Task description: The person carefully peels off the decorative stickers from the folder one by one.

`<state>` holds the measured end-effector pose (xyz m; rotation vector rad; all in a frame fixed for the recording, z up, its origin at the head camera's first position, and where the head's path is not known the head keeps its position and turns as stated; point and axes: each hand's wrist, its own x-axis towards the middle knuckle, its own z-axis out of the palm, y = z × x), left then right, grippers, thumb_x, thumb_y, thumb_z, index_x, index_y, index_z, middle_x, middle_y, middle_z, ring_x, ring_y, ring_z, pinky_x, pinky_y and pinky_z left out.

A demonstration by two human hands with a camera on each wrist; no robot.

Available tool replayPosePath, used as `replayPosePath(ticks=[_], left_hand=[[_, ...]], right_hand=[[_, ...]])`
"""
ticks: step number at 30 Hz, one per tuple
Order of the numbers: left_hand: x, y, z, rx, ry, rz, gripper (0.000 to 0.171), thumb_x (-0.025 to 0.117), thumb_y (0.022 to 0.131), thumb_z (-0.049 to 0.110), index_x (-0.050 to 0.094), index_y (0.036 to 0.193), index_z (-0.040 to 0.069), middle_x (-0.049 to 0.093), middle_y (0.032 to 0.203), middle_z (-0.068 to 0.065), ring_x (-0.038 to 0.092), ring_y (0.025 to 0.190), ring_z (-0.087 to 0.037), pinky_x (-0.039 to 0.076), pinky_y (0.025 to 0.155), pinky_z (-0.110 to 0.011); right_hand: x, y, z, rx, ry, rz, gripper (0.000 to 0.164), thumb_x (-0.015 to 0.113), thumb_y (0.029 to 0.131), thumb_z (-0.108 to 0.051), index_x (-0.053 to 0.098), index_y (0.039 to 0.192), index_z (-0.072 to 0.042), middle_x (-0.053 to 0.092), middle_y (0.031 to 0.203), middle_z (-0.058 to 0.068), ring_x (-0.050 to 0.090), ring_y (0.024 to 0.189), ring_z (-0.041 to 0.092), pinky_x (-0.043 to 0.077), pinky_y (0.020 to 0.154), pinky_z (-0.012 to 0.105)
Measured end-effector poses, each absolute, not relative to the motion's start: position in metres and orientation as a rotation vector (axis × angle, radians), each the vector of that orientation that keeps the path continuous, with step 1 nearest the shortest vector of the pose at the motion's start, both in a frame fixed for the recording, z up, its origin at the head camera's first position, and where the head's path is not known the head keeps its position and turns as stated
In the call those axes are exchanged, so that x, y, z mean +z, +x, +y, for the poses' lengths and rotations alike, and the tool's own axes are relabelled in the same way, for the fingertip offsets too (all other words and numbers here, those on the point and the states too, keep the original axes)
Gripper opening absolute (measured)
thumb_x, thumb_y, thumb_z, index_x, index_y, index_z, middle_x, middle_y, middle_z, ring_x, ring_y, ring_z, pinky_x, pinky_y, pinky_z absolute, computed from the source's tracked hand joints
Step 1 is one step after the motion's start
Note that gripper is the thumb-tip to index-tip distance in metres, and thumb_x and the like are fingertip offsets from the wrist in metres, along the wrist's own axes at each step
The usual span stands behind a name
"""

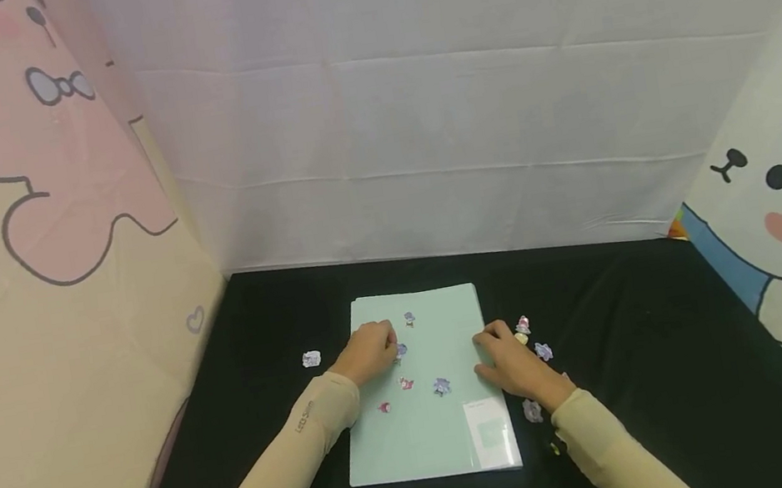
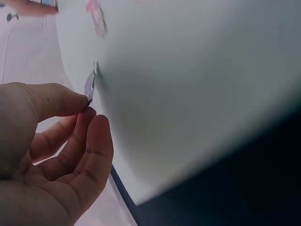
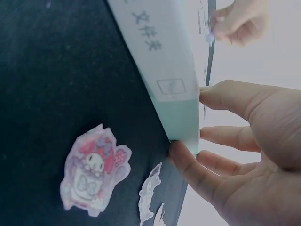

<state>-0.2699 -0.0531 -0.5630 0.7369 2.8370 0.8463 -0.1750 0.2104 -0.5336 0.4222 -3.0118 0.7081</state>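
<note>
A pale green file folder [image 1: 429, 445] lies on the black-covered table. Above its left half, my left hand [image 1: 369, 353] pinches a small purple sticker [image 2: 90, 84] between thumb and forefinger, its lower edge right at the cover. My right hand [image 1: 515, 364] rests at the folder's right edge, thumb on the cover and other fingertips against the spine [image 3: 175, 117]. Several cartoon stickers are on the cover: a purple one [image 1: 409, 320] near the top, a pink one [image 1: 407, 382] at mid-height, a red-and-pink one [image 1: 384, 407] lower left and a larger purple one [image 1: 442, 386].
Loose stickers lie right of the folder, including a pink one [image 1: 522, 325], a purple one [image 1: 544, 351] and a greyish one [image 1: 532, 411]. A pale sticker [image 1: 311, 359] lies to the left. A white label [image 1: 490, 431] fills the folder's lower right corner. Printed cloth walls surround the table.
</note>
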Motion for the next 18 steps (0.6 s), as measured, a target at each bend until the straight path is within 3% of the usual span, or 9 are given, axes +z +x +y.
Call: replayPosePath(ticks=[18], left_hand=[[-0.565, -0.222, -0.169, 0.924, 0.468, 2.871, 0.009, 0.067, 0.092, 0.003, 0.061, 0.088, 0.008, 0.052, 0.076, 0.000, 0.050, 0.066, -0.016, 0.044, 0.059, -0.032]], right_hand=[[-0.530, -0.172, 0.209, 0.716, 0.432, -3.002, 0.043, 0.074, 0.089, -0.006, 0.058, 0.126, 0.009, 0.046, 0.125, 0.026, 0.060, 0.097, 0.031, 0.054, 0.084, 0.045]])
